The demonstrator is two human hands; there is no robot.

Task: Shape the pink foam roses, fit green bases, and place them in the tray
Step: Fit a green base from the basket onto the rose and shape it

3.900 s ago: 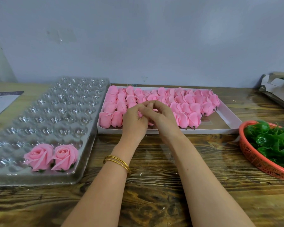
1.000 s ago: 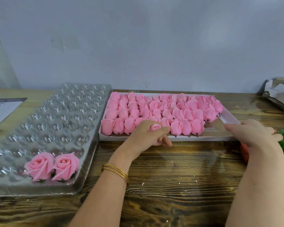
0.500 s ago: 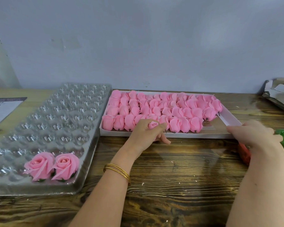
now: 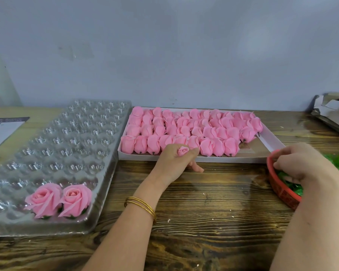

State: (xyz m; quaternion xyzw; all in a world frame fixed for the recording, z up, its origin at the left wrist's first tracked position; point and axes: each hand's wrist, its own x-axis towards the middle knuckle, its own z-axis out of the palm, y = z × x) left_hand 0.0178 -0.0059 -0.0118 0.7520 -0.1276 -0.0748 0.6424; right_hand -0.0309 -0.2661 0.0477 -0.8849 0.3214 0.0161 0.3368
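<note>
My left hand (image 4: 174, 163) grips a pink foam rose bud (image 4: 182, 151), whose top pokes up between the fingers, just in front of the white box (image 4: 262, 159) packed with several unshaped pink buds (image 4: 184, 128). My right hand (image 4: 301, 165) reaches into the red basket (image 4: 280, 190) of green bases (image 4: 290, 184), fingers curled down among them; whether it holds one is hidden. Two finished roses (image 4: 59, 200) with green bases sit in the near row of the clear plastic tray (image 4: 53, 153) on the left.
A paper sheet (image 4: 2, 130) lies at the far left behind the tray. Torn cardboard packaging (image 4: 333, 112) sits at the back right. Everything rests on a dark wooden table (image 4: 204, 212) against a grey wall.
Both hands were together shaping a bud over the box; then my right hand moved right and down into the red basket, while my left hand stayed in front of the box holding the bud.
</note>
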